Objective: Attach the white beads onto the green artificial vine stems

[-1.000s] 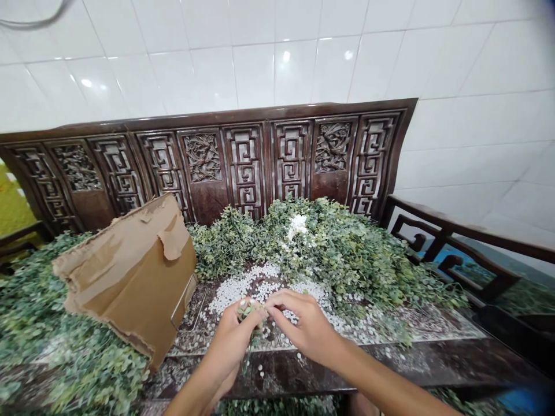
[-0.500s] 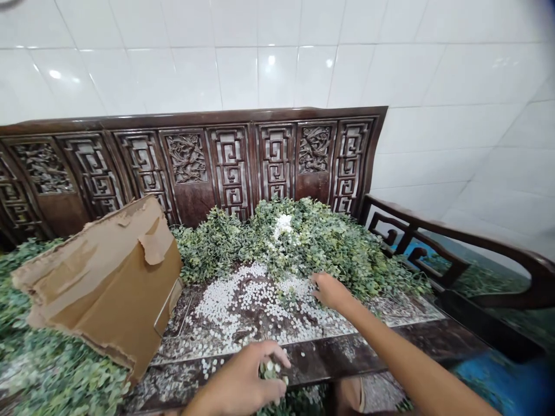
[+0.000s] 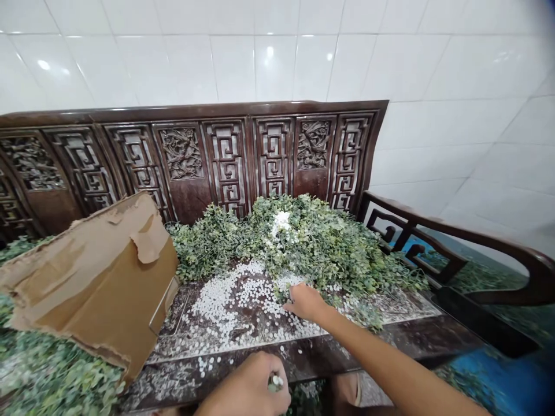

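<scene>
My left hand (image 3: 255,382) is closed at the bench's front edge. A bit of green leaf and small white discs (image 3: 277,380) show between its thumb and curled fingers. My right hand (image 3: 306,301) reaches down to the bench seat, its fingertips drawn together among loose white discs (image 3: 217,303). What those fingers hold, if anything, is hidden. Just behind the right hand rises a large heap of artificial green foliage (image 3: 347,248), with a cluster of white discs (image 3: 281,222) on it. A small loose sprig (image 3: 367,315) lies beside my right forearm.
A torn cardboard box (image 3: 99,283) stands tilted on the left, with more foliage (image 3: 56,370) around it. The dark carved wooden bench (image 3: 186,199) has an armrest (image 3: 481,237) on the right. Behind it is a white tiled wall (image 3: 277,69). Blue material (image 3: 489,381) lies at lower right.
My right hand has moved left and slightly nearer over the discs. The fingers of my left hand have curled in around the leafy piece. The view has shifted slightly.
</scene>
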`<state>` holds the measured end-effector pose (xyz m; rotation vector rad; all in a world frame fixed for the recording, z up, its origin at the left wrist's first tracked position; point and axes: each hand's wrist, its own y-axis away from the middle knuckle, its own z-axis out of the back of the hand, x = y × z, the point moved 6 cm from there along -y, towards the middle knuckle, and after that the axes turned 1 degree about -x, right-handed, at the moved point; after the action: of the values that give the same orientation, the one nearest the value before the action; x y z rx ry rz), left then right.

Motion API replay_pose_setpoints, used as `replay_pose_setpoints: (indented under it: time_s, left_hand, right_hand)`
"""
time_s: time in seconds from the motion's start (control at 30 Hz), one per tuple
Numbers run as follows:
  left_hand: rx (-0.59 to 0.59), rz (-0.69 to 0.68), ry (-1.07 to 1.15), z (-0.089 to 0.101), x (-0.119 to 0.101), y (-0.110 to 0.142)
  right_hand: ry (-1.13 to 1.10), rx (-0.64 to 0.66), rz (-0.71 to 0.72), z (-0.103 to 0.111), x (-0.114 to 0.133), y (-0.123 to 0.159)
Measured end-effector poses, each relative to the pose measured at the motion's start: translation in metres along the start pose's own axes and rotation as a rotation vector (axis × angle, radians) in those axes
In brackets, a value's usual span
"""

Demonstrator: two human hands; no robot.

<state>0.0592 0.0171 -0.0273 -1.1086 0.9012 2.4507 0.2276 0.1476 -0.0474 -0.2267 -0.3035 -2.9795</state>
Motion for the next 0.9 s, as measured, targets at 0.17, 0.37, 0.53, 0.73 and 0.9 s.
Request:
replay_pose_setpoints:
  time_s: [0.17, 0.37, 0.53, 0.73, 0.9]
  left_hand:
    - [0.119, -0.019, -0.032, -0.025, 0.017, -0.024]
    - [0.227, 0.013, -0.126, -0.027, 0.015, -0.025]
    - [-0.062, 0.078, -0.078, 0.022, -0.012, 0.002]
    - [-0.192, 0.08, 0.07, 0.043, -0.01, -0.011]
    - [-0.411, 0.08, 0.319, 0.051, 0.017, -0.042]
  right_hand:
    - [-0.021, 0.002, -0.058, -0.005, -0.007, -0.005]
    - [-0.143, -0.091, -0.082, 0.001, -0.02, -0.006]
    - [-0.387, -0.174, -0.066, 0.01, -0.03, -0.008]
    - [-0.829, -0.129, -0.001, 0.01, -0.027, -0.009]
    - [-1.038, -0.072, 0.104, 0.013, -0.011, 0.004]
